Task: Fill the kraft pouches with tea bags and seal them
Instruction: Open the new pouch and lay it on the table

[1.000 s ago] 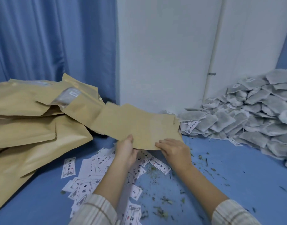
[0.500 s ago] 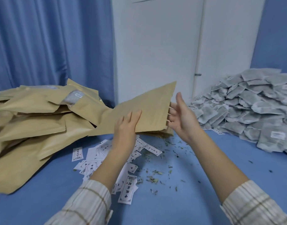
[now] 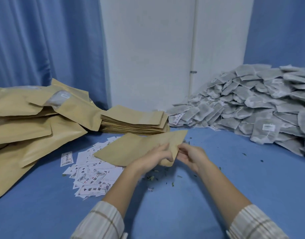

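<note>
filled pouches (image 3: 32,128) left, tea bags (image 3: 251,107) right, pouch stack (image 3: 134,121) btwn

One flat kraft pouch (image 3: 136,149) held tilted above the blue surface, near edge pinched. Neat stack of empty pouches (image 3: 133,120) behind it. Grey tea bags (image 3: 251,107) heaped at right, against the wall.

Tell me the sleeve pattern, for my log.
Pale plaid with thin brown lines on the sleeve, in the head view.
</note>
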